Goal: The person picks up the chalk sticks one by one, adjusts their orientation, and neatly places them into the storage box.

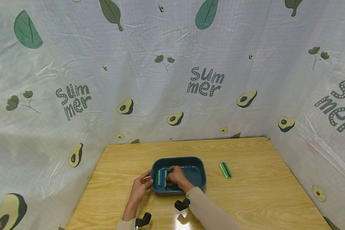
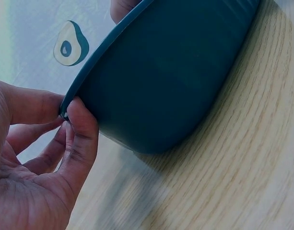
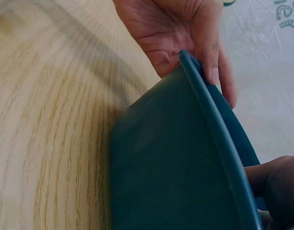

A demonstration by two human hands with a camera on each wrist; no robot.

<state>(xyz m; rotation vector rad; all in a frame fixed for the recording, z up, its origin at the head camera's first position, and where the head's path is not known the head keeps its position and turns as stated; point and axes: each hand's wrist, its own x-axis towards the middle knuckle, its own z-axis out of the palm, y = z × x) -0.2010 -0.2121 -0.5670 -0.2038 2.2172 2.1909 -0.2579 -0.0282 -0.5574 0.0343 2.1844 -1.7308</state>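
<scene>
Left fingers [image 2: 83,134] pinch roomy tray's edge [image 2: 103,50]

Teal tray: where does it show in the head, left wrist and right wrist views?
Head: teal tray at lower middle.
Left wrist: its outer wall spans top centre to the middle.
Right wrist: its outer wall runs from the middle down to the bottom edge.
Shared landmark: the left hand at the rim, left of it in head and left wrist, top in right wrist.

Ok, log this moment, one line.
left hand: pinches tray by rim | right hand: inside tray, grip unclear | in tray: green and blue sticks | on table: two green sticks
</scene>
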